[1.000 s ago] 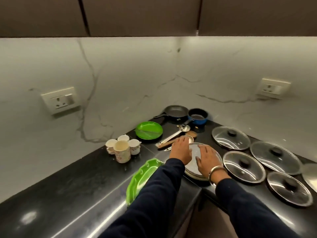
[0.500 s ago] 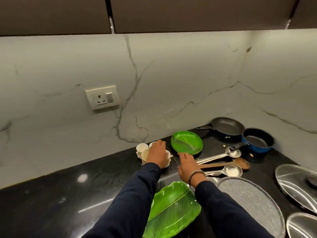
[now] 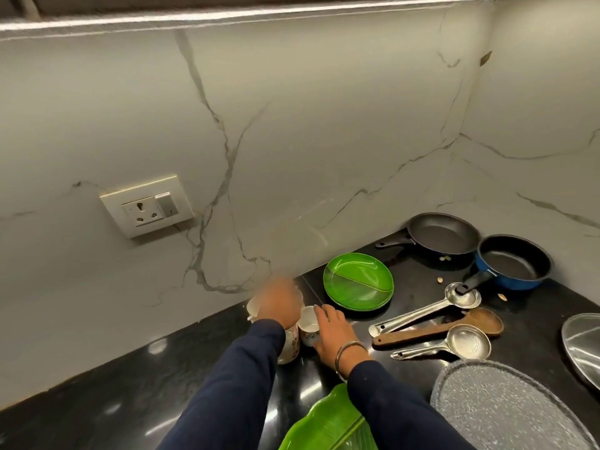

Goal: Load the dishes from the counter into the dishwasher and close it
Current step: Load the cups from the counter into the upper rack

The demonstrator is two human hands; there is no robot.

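Observation:
Several small white cups (image 3: 309, 324) stand clustered on the black counter (image 3: 136, 378) by the marble wall, with a taller patterned mug (image 3: 291, 347) at the front. My left hand (image 3: 280, 303) is motion-blurred on top of the cluster and hides the rear cups; its grip cannot be made out. My right hand (image 3: 331, 331) curls round the right side of a small cup. A round green plate (image 3: 358, 280) lies just behind my right hand. A green leaf-shaped plate (image 3: 328, 427) lies at the bottom edge between my sleeves.
Two steel ladles (image 3: 425, 311) and a wooden spatula (image 3: 438, 329) lie right of my hands. A black frying pan (image 3: 443, 233) and a blue saucepan (image 3: 513, 261) sit in the corner. A grey speckled griddle (image 3: 500, 407) and a lid (image 3: 582, 345) are at the right.
Both hands left the grey griddle and moved left to the cups. My right hand has come in from beside the green plate onto a small cup. The view has swung left and closer.

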